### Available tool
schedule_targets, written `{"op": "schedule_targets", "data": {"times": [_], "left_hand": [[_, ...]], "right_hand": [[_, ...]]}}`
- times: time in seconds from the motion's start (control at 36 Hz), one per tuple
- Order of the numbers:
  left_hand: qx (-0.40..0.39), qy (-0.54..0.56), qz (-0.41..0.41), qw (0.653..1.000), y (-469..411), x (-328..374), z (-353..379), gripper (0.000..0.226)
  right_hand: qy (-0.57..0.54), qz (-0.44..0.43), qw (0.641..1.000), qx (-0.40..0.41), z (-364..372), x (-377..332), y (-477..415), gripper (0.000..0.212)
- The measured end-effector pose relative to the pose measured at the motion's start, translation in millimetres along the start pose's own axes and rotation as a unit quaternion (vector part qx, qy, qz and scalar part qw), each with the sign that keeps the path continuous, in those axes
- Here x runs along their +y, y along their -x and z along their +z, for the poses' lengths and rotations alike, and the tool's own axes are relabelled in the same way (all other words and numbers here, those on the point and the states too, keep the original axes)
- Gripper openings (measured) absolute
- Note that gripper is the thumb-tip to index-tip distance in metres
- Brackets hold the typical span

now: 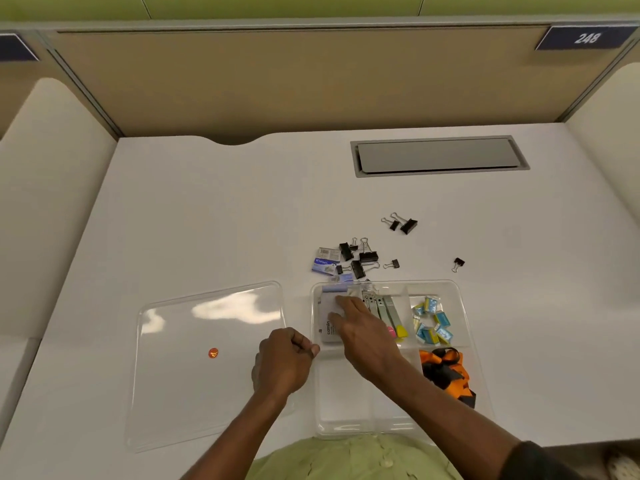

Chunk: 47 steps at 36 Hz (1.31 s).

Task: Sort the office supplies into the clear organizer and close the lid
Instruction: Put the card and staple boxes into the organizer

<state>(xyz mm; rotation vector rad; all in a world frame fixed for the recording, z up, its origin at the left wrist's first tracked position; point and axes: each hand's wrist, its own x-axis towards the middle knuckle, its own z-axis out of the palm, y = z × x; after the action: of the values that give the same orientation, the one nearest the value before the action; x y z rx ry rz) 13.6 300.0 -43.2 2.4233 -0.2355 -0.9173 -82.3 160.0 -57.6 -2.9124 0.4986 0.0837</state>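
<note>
A clear organizer (464, 306) is sitting open on the white desk (207, 209), and everything else is lying around it. Its clear lid (207, 362) is lying flat just to its left, an orange dot (213, 353) showing through it. The right hand (363, 327) is reaching into the organizer's far-left compartment, fingers spread and lying flat on a white packet (327, 315) there, gripping nothing that can be made out. The left hand (285, 360) is curling into a loose fist at the organizer's left rim; whether it is pinching the rim cannot be told. Inside the organizer, highlighters (393, 317) are lying just right of the packet, small blue and yellow boxes (433, 320) are filling the far-right compartment, and an orange-and-black lanyard (445, 370) is lying in the compartment nearer the person. Just beyond the organizer's far edge, black binder clips (362, 259) and staple boxes (327, 261) are lying scattered.
</note>
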Motion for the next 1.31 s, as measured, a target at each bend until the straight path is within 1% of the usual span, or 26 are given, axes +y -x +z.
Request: {"op": "schedule_targets", "data": {"times": [0.08,0.14,0.22,0.31,0.36,0.42,0.44,0.5,0.56,0.58,0.64,0.72,0.78,0.86,0.97,1.06,1.14,1.22,1.31], "left_hand": [[0.009,-0.038,0.012,0.999,0.4,3.8,0.0,0.019],[0.001,-0.066,0.018,0.998,-1.3,5.7,-0.4,0.02],[-0.013,-0.112,0.024,0.993,-6.6,11.6,-6.9,0.024],[-0.022,-0.162,0.031,0.986,-15.5,24.6,-16.6,0.032],[0.007,-0.189,0.049,0.981,-24.4,36.9,-24.2,0.035],[0.052,-0.207,0.09,0.973,-35.8,51.6,-32.3,0.032],[0.069,-0.213,0.116,0.968,-42.2,59.6,-36.7,0.028],[0.091,-0.227,0.179,0.953,-59.9,76.5,-44.3,0.023],[0.095,-0.245,0.243,0.934,-82.9,89.9,-48.1,0.022],[0.088,-0.254,0.271,0.924,-94.6,95.9,-48.7,0.024],[0.056,-0.27,0.316,0.908,-115.9,105.0,-46.9,0.036],[-0.002,-0.318,0.362,0.876,-140.5,114.2,-41.0,0.063],[-0.045,-0.343,0.393,0.852,-152.0,115.7,-36.0,0.073],[-0.084,-0.366,0.432,0.82,-163.7,113.4,-27.4,0.075],[-0.095,-0.371,0.465,0.798,-173.4,110.7,-16.9,0.076],[-0.087,-0.363,0.476,0.796,-180.5,109.7,-13.8,0.073],[-0.081,-0.346,0.483,0.8,-184.8,108.6,-10.0,0.063],[-0.077,-0.326,0.49,0.805,-188.0,105.9,-7.0,0.057],[-0.08,-0.299,0.488,0.816,-191.7,102.6,-7.2,0.064]], "right_hand": [[0.003,0.0,1.0,-0.005,0.9,-1.5,-2.8,0.033],[-0.01,0.003,1.0,-0.002,0.5,-0.9,-2.4,0.033],[-0.06,0.037,0.997,0.044,-4.1,7.1,-5.0,0.034],[-0.092,0.059,0.99,0.088,-14.1,23.2,-15.0,0.022],[-0.107,0.079,0.984,0.12,-22.8,36.5,-25.3,0.01],[-0.121,0.111,0.978,0.132,-32.9,47.6,-38.2,0.007],[-0.127,0.132,0.975,0.123,-37.1,52.0,-45.4,0.007],[-0.131,0.181,0.972,0.074,-44.2,59.2,-61.5,0.013],[-0.123,0.226,0.966,0.009,-47.7,63.2,-78.2,0.028],[-0.112,0.239,0.964,-0.02,-48.3,63.5,-85.7,0.037],[-0.082,0.239,0.965,-0.065,-47.2,61.2,-98.5,0.053],[-0.062,0.233,0.967,-0.085,-42.7,54.9,-111.2,0.062],[-0.034,0.23,0.969,-0.088,-37.9,50.4,-117.1,0.069],[0.01,0.234,0.968,-0.091,-33.6,44.0,-124.0,0.071],[0.027,0.231,0.967,-0.105,-33.4,42.9,-130.3,0.065],[0.017,0.235,0.965,-0.113,-30.9,43.2,-133.5,0.06],[-0.013,0.245,0.964,-0.105,-31.1,46.4,-133.7,0.057],[-0.04,0.267,0.961,-0.051,-39.1,52.4,-125.7,0.058],[-0.102,0.293,0.951,0.008,-52.0,58.8,-107.5,0.048]]}}
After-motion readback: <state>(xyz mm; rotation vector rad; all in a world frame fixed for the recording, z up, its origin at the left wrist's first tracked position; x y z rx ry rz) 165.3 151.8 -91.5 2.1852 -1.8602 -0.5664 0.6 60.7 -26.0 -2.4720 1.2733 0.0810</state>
